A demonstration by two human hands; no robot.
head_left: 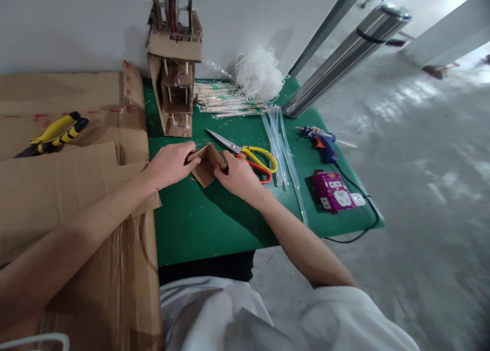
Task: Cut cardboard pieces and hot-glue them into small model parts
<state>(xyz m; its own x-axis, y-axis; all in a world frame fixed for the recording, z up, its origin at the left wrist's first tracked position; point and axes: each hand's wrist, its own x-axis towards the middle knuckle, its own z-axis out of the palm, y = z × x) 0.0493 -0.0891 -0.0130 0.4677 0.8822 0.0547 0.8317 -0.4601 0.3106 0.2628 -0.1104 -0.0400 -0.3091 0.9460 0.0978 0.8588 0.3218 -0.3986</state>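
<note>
Between my two hands is a small folded piece of cardboard (205, 170), its walls standing up from a base and meeting in a corner at the back. My left hand (174, 163) pinches its left wall between thumb and fingers. On the opposite side, my right hand (239, 177) grips the right wall the same way. Scissors (245, 151) with one yellow and one red handle lie just behind my right hand, blades pointing back left. A tall cardboard model (174, 85) with wooden sticks and round discs on top stands behind my left hand.
Clear glue sticks (283, 146), a blue glue gun (325, 145) and a purple power strip (333, 190) lie on the right of the green table (191, 233). Wooden sticks (225, 103) and white string (260, 75) are at the back. Yellow-black pliers (55, 136) rest on cardboard sheets (69, 187).
</note>
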